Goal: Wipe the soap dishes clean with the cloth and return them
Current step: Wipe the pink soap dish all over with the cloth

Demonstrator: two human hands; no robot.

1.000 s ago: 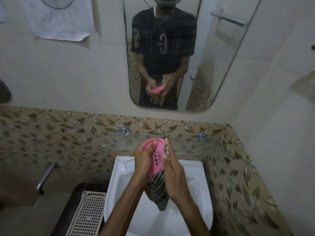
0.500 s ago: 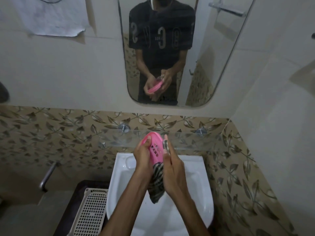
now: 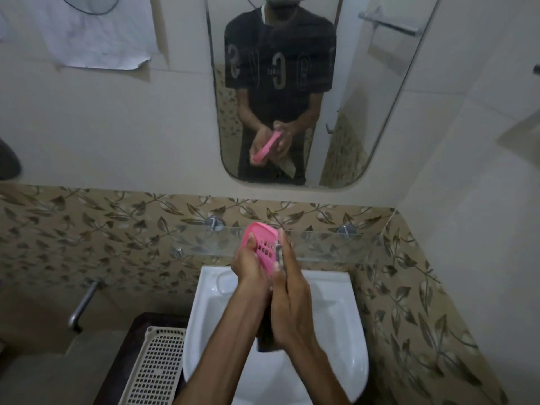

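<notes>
Mirrored pale lettering across a black T-shirt [image 3: 280, 65] reflected in the mirror [image 3: 344, 118]: large characters like "S", "C" and "G", reversed and too blurred for a sure reading; smaller print under them illegible. No brand or label legible anywhere else.

Pink soap dish [image 3: 261, 247], perforated with small slots, held on edge above the back of the white washbasin [image 3: 344, 323] and in front of the glass shelf [image 3: 321, 244]. Left hand [image 3: 250, 266] curled round the dish's left rim, thumb up along the edge. Right hand [image 3: 289, 299] flat and upright against the dish's right side, fingers straight, pressing the dark cloth [image 3: 264, 336] to it; only a dark fold of cloth visible hanging below the palms, with a thin strip near the fingertips.

Glass shelf fixed to the wall on two round metal mounts. Band of brown leaf-patterned tiles [image 3: 87, 229] behind it, plain pale tiles above. White paper sheet [image 3: 96, 33] stuck to the wall at upper left. Metal tap [image 3: 83, 302] on the left wall. Cream plastic basket [image 3: 155, 366] on a dark surface just beside the basin's left edge. Chrome towel rail [image 3: 388, 23] reflected in the mirror.
</notes>
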